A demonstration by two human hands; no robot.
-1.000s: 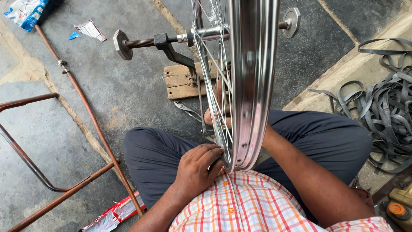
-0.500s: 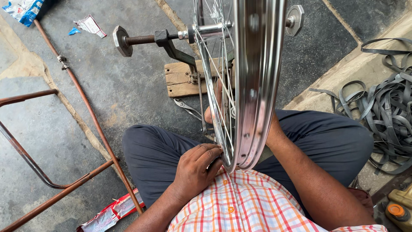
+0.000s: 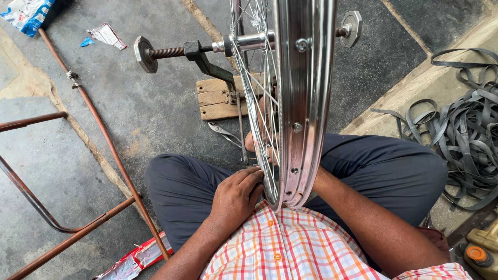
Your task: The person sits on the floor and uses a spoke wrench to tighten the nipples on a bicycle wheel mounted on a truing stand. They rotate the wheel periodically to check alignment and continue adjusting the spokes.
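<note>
A shiny steel bicycle wheel rim point(image 3: 306, 103) with thin spokes stands upright in front of me, its axle clamped in a metal truing stand point(image 3: 207, 59) bolted to a wooden block point(image 3: 215, 98). My left hand point(image 3: 236, 197) rests against the lower left side of the rim, fingers curled at the spokes; whether it holds a small tool I cannot tell. My right forearm point(image 3: 363, 212) reaches in from the right, and the right hand is hidden behind the rim. I sit cross-legged in dark trousers and a checked shirt.
Pliers point(image 3: 224, 133) lie on the concrete floor near my foot. A rusty tube frame point(image 3: 98, 129) spreads across the left. A heap of grey rubber strips point(image 3: 467, 129) lies at the right. Torn wrappers point(image 3: 132, 259) are scattered about, and a yellow can point(image 3: 480, 249) sits at the bottom right.
The view has shifted slightly. My left hand stays at the same spot on the rim, and the wheel looks to be in nearly the same place.
</note>
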